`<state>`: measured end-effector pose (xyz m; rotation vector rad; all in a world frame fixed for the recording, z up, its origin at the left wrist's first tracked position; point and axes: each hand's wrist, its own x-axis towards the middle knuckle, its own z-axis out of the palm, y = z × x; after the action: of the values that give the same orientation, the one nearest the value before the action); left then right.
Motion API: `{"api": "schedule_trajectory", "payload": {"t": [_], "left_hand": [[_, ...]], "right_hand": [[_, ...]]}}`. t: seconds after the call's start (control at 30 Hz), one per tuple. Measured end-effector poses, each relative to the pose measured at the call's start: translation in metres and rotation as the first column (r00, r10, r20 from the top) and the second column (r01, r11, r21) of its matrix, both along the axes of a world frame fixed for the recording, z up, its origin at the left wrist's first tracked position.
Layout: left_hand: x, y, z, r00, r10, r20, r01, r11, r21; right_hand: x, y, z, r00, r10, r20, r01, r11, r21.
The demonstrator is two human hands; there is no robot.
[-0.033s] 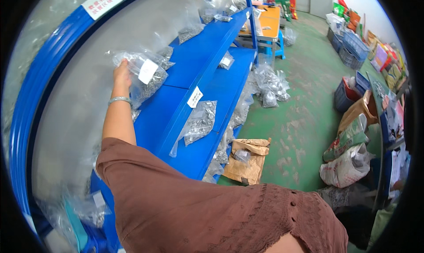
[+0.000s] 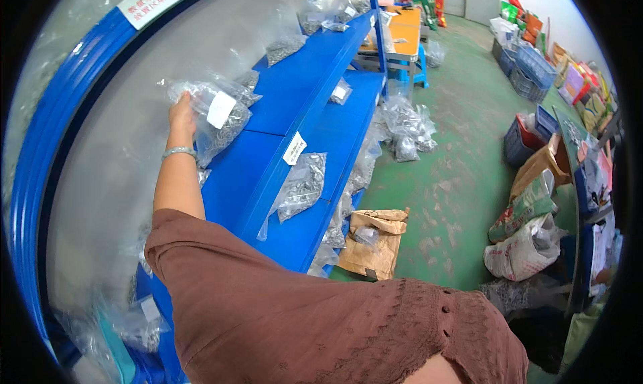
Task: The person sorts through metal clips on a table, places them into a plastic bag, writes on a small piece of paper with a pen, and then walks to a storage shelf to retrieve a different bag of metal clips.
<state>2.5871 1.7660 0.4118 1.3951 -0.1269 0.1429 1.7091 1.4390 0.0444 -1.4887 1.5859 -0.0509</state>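
My left hand, with a pale bangle at the wrist, reaches out to the blue shelf. Its fingers are closed on the gathered top of a clear plastic bag. The bag holds small grey metal-looking parts and bears a white paper label. It slumps at the left end of the upper shelf, and whether it rests there or hangs is hard to tell. Just behind it sits another clear bag of similar parts. My right hand is out of the picture.
More bags line the upper shelf; a labelled bag lies on the tier below. On the green floor are a brown paper sack, a heap of clear bags, and white sacks. Blue crates stand at right, an orange-topped table beyond.
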Motion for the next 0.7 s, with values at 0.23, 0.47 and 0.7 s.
{"api": "schedule_trajectory", "payload": {"t": [0.23,0.47,0.7], "left_hand": [[0.071,0.030,-0.085,0.954,0.297,-0.038,-0.295,0.954,0.052],[-0.002,0.002,-0.042,0.897,0.427,0.115,-0.428,0.904,-0.014],[-0.066,0.012,-0.013,0.738,0.555,0.384,-0.622,0.780,0.069]], "right_hand": [[0.011,0.037,0.018,1.000,-0.015,0.025,0.017,0.997,-0.078],[0.049,0.032,0.042,0.988,0.092,0.121,-0.079,0.991,-0.105],[0.087,0.046,0.101,0.967,0.151,0.204,-0.122,0.981,-0.150]]}}
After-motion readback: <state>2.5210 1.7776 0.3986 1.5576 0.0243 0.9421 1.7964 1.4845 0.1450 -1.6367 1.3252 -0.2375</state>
